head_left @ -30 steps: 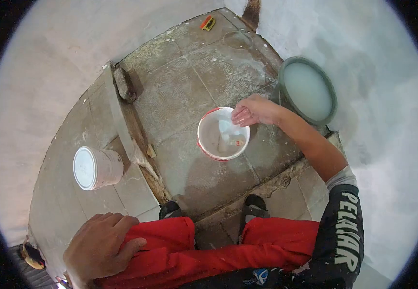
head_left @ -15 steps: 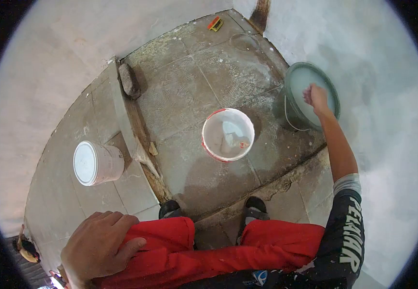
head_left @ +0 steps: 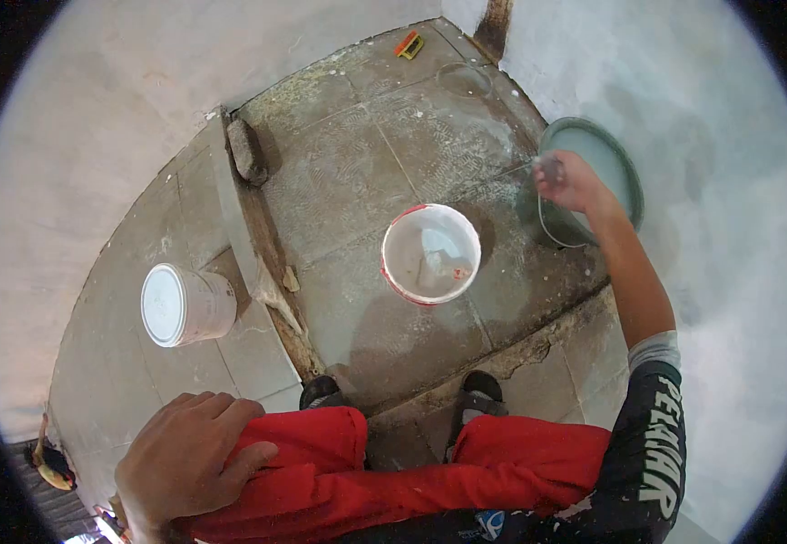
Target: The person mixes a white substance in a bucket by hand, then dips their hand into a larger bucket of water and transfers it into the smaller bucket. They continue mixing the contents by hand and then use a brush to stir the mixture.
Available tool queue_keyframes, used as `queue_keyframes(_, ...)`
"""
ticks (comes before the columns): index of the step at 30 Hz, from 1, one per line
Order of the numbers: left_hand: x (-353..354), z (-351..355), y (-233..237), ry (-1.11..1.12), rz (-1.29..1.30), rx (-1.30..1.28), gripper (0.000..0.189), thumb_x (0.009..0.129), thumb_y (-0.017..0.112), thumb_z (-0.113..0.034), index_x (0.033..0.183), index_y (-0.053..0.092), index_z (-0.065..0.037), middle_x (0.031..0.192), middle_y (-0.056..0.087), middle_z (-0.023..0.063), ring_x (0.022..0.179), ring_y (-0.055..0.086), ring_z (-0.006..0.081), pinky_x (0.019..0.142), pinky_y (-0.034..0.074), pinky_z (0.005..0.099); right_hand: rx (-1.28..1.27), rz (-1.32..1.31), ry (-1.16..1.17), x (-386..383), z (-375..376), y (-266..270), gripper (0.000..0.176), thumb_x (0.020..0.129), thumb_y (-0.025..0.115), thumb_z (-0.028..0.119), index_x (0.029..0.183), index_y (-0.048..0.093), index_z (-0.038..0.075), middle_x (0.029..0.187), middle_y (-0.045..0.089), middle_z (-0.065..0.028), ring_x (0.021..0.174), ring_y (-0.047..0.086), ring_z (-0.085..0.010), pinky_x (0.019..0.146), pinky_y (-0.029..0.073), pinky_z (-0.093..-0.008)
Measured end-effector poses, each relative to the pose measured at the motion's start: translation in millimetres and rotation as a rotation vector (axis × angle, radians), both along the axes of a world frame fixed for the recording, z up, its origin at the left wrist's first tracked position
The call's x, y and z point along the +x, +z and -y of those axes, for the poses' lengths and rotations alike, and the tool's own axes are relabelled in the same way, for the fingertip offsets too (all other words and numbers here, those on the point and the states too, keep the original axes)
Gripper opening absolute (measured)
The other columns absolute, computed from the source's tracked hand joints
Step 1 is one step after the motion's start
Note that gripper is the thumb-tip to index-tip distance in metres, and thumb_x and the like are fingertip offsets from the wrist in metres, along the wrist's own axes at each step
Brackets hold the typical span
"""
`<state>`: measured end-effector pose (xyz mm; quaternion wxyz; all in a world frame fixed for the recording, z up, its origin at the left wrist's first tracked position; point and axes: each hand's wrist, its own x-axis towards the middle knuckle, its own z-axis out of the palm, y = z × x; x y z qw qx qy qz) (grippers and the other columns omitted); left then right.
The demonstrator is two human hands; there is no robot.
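Observation:
My right hand is at the left rim of the dark green bucket, which holds cloudy, pale water. Its fingers are curled around something greyish and blurred that I cannot make out. To the left stands a white bucket with red marks on its rim. Shallow liquid and a pale shape with a reddish spot show inside it. My left hand lies on the left leg of my red trousers, fingers stretched out and holding nothing.
A lidded white bucket stands left of a raised wooden strip. A stone rests against that strip. An orange and yellow brush-like object lies near the far corner. Rough, broken tile edging runs ahead of my feet.
My right hand has moved left from above the green bucket's water to its left rim, toward the white bucket. My left hand stays on my leg.

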<state>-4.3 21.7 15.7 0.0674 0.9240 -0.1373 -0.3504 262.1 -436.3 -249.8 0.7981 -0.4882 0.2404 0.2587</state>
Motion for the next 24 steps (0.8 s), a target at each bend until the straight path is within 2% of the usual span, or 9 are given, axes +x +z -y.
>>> queue_keyframes(3, -1, -2, -1, -0.019, 0.028, -0.035, 0.036, 0.088, 0.064, -0.032, 0.104, 0.062, 0.000, 0.094, 0.065, 0.0196, 0.092, 0.063, 0.0373, 0.085, 0.048, 0.0447, 0.144, 0.031, 0.210, 3, -42, -14, 0.019, 0.090, 0.052, 0.016, 0.086, 0.061, 0.000, 0.080, 0.063, -0.0112, 0.073, 0.061, -0.0213, 0.067, 0.051, -0.0319)
queue_keyframes(9, -2, -4, -1, -0.028, 0.006, -0.010, 0.037, 0.089, 0.064, -0.033, 0.105, 0.062, 0.000, 0.094, 0.066, 0.0191, 0.092, 0.063, 0.0367, 0.086, 0.048, 0.0440, -0.072, 0.115, 0.445, -35, -133, -10, 0.031, 0.092, 0.050, 0.024, 0.094, 0.064, -0.004, 0.087, 0.068, -0.0142, 0.077, 0.067, -0.0236, 0.072, 0.057, -0.0367)
queue_keyframes(11, -4, -5, -1, -0.028, 0.007, -0.021, 0.036, 0.089, 0.063, -0.033, 0.105, 0.062, 0.000, 0.094, 0.066, 0.0190, 0.092, 0.063, 0.0365, 0.086, 0.048, 0.0439, -0.422, 0.193, 0.557, -39, -150, -26, 0.033, 0.090, 0.053, 0.025, 0.091, 0.066, -0.004, 0.088, 0.070, -0.0146, 0.079, 0.070, -0.0264, 0.068, 0.057, -0.0364)
queue_keyframes(12, -4, -6, -1, -0.025, 0.005, -0.024, 0.036, 0.089, 0.063, -0.033, 0.105, 0.062, 0.000, 0.094, 0.066, 0.0190, 0.092, 0.063, 0.0365, 0.086, 0.048, 0.0439, -0.424, 0.191, 0.560, -42, -153, -34, 0.033, 0.090, 0.053, 0.025, 0.091, 0.066, -0.004, 0.088, 0.070, -0.0146, 0.079, 0.070, -0.0264, 0.068, 0.057, -0.0364)
queue_keyframes(14, -6, -8, -1, -0.025, 0.007, -0.029, 0.036, 0.089, 0.063, -0.033, 0.105, 0.062, -0.001, 0.093, 0.065, 0.0189, 0.092, 0.063, 0.0363, 0.086, 0.048, 0.0440, -0.843, 0.643, 0.885, -48, -159, -47, 0.028, 0.087, 0.058, 0.023, 0.087, 0.069, -0.002, 0.087, 0.071, -0.0142, 0.079, 0.070, -0.0304, 0.069, 0.057, -0.0390)
queue_keyframes(15, -6, -8, -1, -0.020, 0.006, -0.033, 0.036, 0.089, 0.063, -0.033, 0.105, 0.062, -0.001, 0.093, 0.065, 0.0189, 0.092, 0.063, 0.0363, 0.086, 0.048, 0.0440, -0.845, 0.643, 0.891, -54, -165, -52, 0.028, 0.087, 0.058, 0.023, 0.087, 0.069, -0.002, 0.087, 0.071, -0.0142, 0.079, 0.070, -0.0304, 0.069, 0.057, -0.0390)
queue_keyframes(17, -7, -9, 0, -0.024, 0.007, -0.032, 0.037, 0.089, 0.063, -0.034, 0.105, 0.062, -0.001, 0.093, 0.065, 0.0187, 0.091, 0.063, 0.0362, 0.086, 0.048, 0.0439, -1.426, 0.962, 1.117, -70, -177, -56, 0.023, 0.079, 0.063, 0.023, 0.087, 0.074, 0.005, 0.086, 0.071, -0.0150, 0.080, 0.071, -0.0278, 0.071, 0.055, -0.0415)
queue_keyframes(20, -7, -10, -1, -0.026, 0.007, -0.046, 0.038, 0.090, 0.062, -0.035, 0.105, 0.061, -0.001, 0.092, 0.064, 0.0183, 0.091, 0.063, 0.0361, 0.086, 0.048, 0.0440, -1.569, 1.151, 1.352, -91, -184, -56, 0.021, 0.077, 0.065, 0.022, 0.087, 0.074, 0.006, 0.086, 0.072, -0.0127, 0.080, 0.070, -0.0298, 0.075, 0.054, -0.0448)
queue_keyframes(24, -8, -11, 0, -0.035, 0.013, -0.049, 0.038, 0.090, 0.061, -0.035, 0.106, 0.061, -0.001, 0.091, 0.064, 0.0182, 0.090, 0.062, 0.0360, 0.085, 0.048, 0.0442, -1.675, 1.081, 1.433, -106, -197, -69, 0.018, 0.077, 0.065, 0.015, 0.091, 0.075, 0.011, 0.093, 0.073, -0.0085, 0.092, 0.069, -0.0297, 0.079, 0.054, -0.0438)
